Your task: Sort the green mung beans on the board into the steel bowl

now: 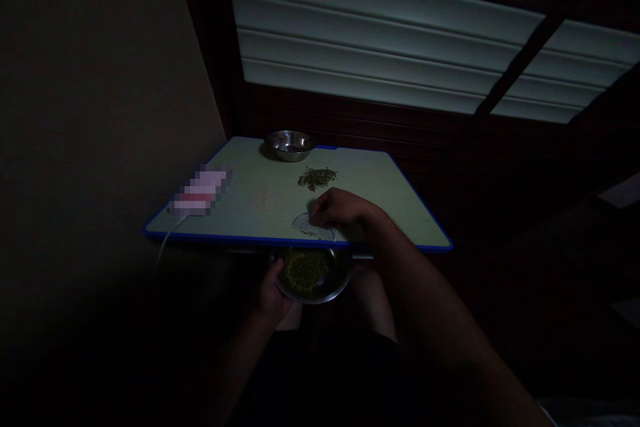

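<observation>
My left hand (274,295) grips the rim of a steel bowl (340,288) just below the table's front edge. Small green beans (304,269), which look like mung beans, lie in this bowl. Over the front part of the tabletop, my right hand (334,208) is closed, its fingertips bent down at a thin, pale, half-round piece (305,221). Whether the fingers grip that piece or only touch it is too dark to tell. A few loose beans lie along its front edge. Beyond the right hand, a scattered pile of beans (318,177) rests on the table.
The pale table (400,213) has a blue rim. Another steel bowl (290,145) stands at its back edge. On the left lies a blurred-out pink device (203,192) with a white cable (163,247) hanging off the front. A wall rises at left, dark slatted panels behind.
</observation>
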Action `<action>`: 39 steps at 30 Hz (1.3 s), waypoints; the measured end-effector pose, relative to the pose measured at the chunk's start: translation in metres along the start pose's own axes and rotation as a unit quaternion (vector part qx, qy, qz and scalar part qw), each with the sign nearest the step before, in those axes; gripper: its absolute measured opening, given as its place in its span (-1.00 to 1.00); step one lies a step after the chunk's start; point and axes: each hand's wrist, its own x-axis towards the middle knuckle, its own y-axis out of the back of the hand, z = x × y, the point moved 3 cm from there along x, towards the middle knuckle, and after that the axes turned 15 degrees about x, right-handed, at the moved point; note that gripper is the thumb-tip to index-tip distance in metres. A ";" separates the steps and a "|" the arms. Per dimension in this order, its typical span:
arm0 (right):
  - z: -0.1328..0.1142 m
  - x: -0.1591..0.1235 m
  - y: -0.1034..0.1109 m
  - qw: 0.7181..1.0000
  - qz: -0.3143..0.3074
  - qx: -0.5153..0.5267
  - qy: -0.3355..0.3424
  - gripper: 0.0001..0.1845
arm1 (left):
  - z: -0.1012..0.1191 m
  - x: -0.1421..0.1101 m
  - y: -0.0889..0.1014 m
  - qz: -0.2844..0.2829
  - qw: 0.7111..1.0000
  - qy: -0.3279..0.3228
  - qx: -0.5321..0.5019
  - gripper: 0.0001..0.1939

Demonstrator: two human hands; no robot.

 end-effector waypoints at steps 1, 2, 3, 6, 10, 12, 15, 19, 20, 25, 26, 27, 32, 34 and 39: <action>0.000 0.000 -0.001 1.000 -0.010 0.002 -0.001 -0.93 | 0.000 0.000 0.000 -0.001 1.000 0.000 -0.001 -0.68; -0.001 0.000 -0.002 1.000 -0.019 0.004 -0.002 -0.94 | 0.000 0.000 0.000 -0.001 1.000 0.000 -0.002 -0.68; -0.001 0.000 -0.004 1.000 -0.026 0.006 -0.003 -0.94 | 0.000 -0.001 -0.001 -0.001 1.000 0.000 -0.004 -0.68; -0.003 -0.001 -0.007 0.999 -0.041 0.010 -0.004 -0.94 | 0.001 -0.001 -0.001 -0.003 1.000 -0.001 -0.007 -0.67; -0.003 -0.002 -0.011 0.998 -0.061 0.018 0.004 -0.93 | 0.001 -0.001 -0.001 0.001 1.000 0.002 -0.010 -0.74; -0.002 -0.001 -0.012 0.998 -0.065 0.021 0.012 -0.93 | 0.001 -0.001 -0.001 0.003 1.000 -0.001 -0.008 -0.76; 0.000 -0.001 -0.012 0.997 -0.068 0.016 0.016 -0.90 | 0.001 -0.001 0.000 0.005 1.000 0.007 0.001 -0.76; 0.001 -0.004 -0.011 0.996 -0.086 0.021 0.016 -0.89 | -0.001 0.002 0.001 0.001 1.000 0.002 -0.002 -0.72; 0.000 -0.004 -0.010 0.996 -0.085 0.027 0.019 -0.89 | -0.001 0.002 0.002 0.002 1.000 0.000 -0.003 -0.72; 0.000 0.001 0.016 0.988 0.083 0.109 0.068 -0.88 | -0.001 0.003 0.003 0.002 1.000 -0.014 -0.008 -0.74; 0.003 0.005 0.024 0.976 0.141 0.139 0.085 -0.87 | -0.001 0.003 0.003 0.002 1.000 -0.017 -0.009 -0.74; 0.007 0.009 0.033 0.959 0.203 0.171 0.100 -0.86 | -0.001 0.002 0.002 0.003 1.000 -0.017 -0.009 -0.74; 0.040 0.022 0.064 0.880 0.430 0.145 0.141 -0.84 | 0.000 0.001 0.000 0.013 1.000 -0.001 -0.003 -0.76; 0.049 0.023 0.069 0.869 0.460 0.101 0.153 -0.83 | 0.000 0.000 0.000 0.016 1.000 0.001 -0.003 -0.76; 0.051 0.021 0.068 0.859 0.475 0.039 0.190 -0.77 | 0.000 0.000 0.000 0.018 1.000 0.009 -0.007 -0.78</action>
